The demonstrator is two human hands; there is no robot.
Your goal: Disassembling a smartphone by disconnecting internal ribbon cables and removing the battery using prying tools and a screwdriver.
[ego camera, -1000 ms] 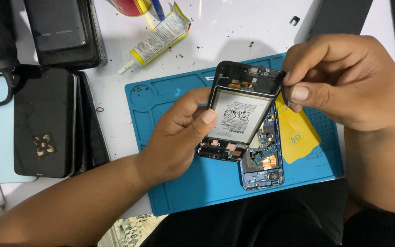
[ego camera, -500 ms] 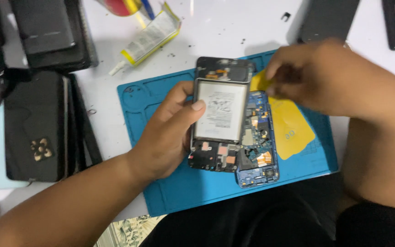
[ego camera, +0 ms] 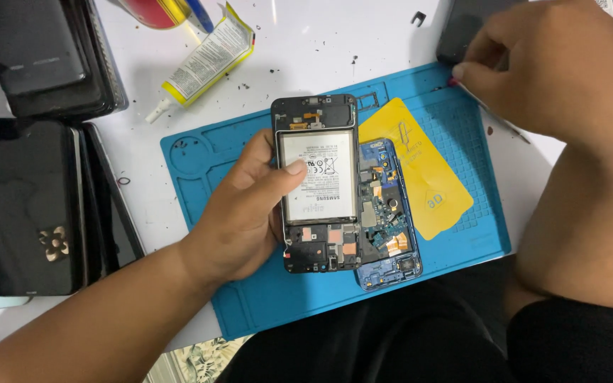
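Note:
An opened phone frame [ego camera: 317, 183] with its white battery showing lies face down on the blue work mat [ego camera: 207, 163]. My left hand [ego camera: 250, 206] grips it from the left, thumb pressed on the battery. Under its right side sits a blue phone back [ego camera: 390, 213] with bare circuit parts. My right hand [ego camera: 555, 64] is at the mat's far right corner, fingers pinched on a thin metal tool with a red end [ego camera: 487, 106]. A yellow plastic sheet [ego camera: 427, 170] lies on the mat beside the phones.
A yellow glue tube [ego camera: 203, 60] lies on the white table above the mat. Black phone cases [ego camera: 33, 206] and a stack of dark phones [ego camera: 44, 53] fill the left side. Another dark phone [ego camera: 466, 32] lies at the top right.
The phone frame has been lowered from tilted to flat over the blue back. My right hand left the frame's top corner and moved right to the thin tool.

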